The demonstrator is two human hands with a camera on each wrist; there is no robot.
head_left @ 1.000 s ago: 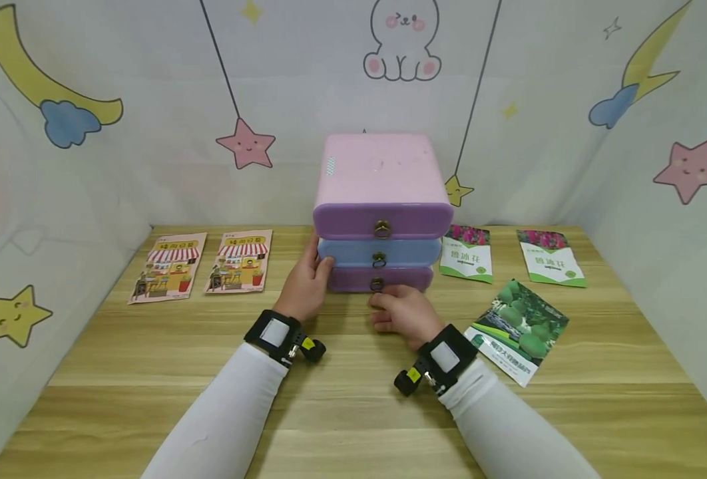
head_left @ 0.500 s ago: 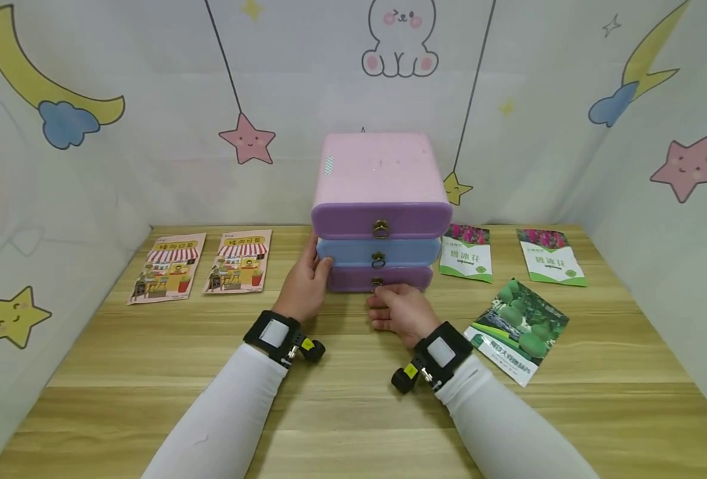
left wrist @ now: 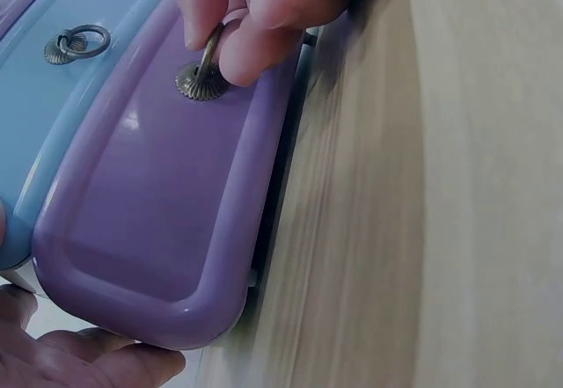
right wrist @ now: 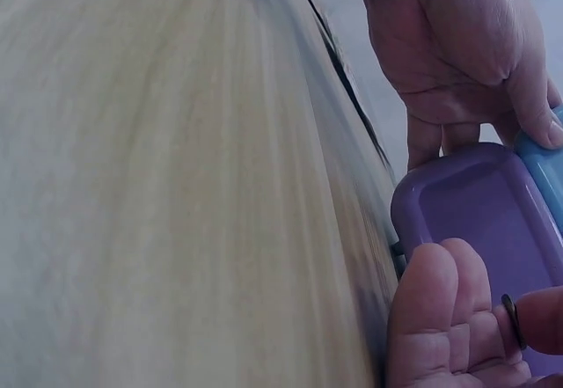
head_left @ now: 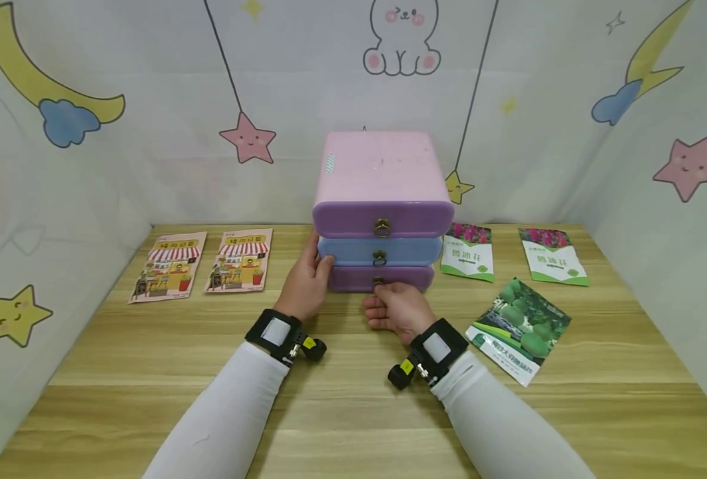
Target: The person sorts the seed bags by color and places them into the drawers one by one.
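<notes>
A small drawer cabinet (head_left: 383, 166) with a pink top stands at the back centre. Its top drawer (head_left: 347, 221) is purple, the middle drawer (head_left: 347, 249) blue and the bottom drawer (left wrist: 158, 203) purple, each with a brass ring pull. My left hand (head_left: 304, 286) braces the cabinet's left side, fingers laid along it and the thumb against the blue drawer's front edge. With thumb and forefinger, my right hand (head_left: 401, 309) pinches the ring pull (left wrist: 210, 49) of the bottom drawer, and its other fingers curl below. All three drawers look pushed in.
Two pink packets with striped awnings (head_left: 168, 267) (head_left: 238, 261) lie left of the cabinet. On the right are two white-and-green flower packets (head_left: 467, 253) (head_left: 552, 257) and a larger green packet (head_left: 520, 330). Patterned fabric (head_left: 305, 73) hangs behind the wooden table (head_left: 341, 412).
My right hand has moved slightly left and up, its thumb and forefinger now closed on the bottom ring pull. My left hand and the cabinet stay in place.
</notes>
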